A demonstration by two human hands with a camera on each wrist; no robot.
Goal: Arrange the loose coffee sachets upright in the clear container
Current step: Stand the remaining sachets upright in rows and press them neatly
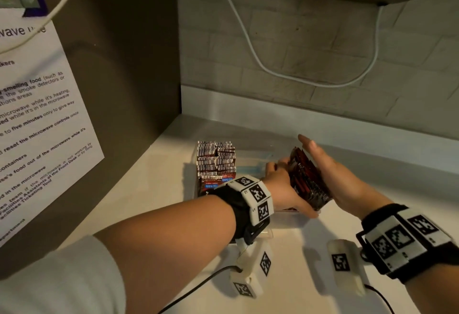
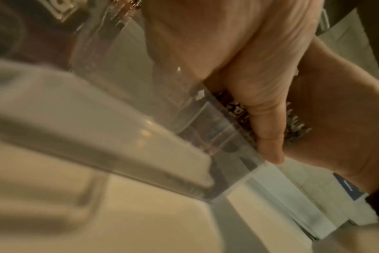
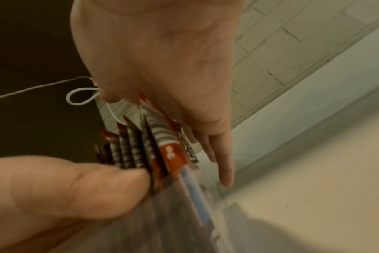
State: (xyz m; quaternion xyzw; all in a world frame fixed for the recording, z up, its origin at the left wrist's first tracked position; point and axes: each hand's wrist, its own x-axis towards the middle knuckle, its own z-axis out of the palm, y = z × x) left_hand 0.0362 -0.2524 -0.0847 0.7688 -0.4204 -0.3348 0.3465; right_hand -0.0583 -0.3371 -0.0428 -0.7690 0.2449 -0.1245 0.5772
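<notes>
A clear container [image 1: 250,162] stands on the white counter, with a block of sachets [image 1: 215,159] upright at its left end. Over its right part, a tilted stack of red coffee sachets [image 1: 308,184] sits between both hands. My left hand [image 1: 278,184] grips the stack from the left, fingers curled over its far edge and thumb under its near corner. My right hand [image 1: 332,172] lies flat against the stack's right face with straight fingers. In the right wrist view the sachet edges [image 3: 141,145] fan out below the right palm [image 3: 162,59]. The left wrist view shows the container wall [image 2: 223,137] blurred.
A dark cabinet side with a printed microwave notice [image 1: 37,115] rises at the left. A brick wall with a looping white cable [image 1: 310,82] closes the back. White counter [image 1: 385,189] stretches to the right. Black cables trail near the front edge.
</notes>
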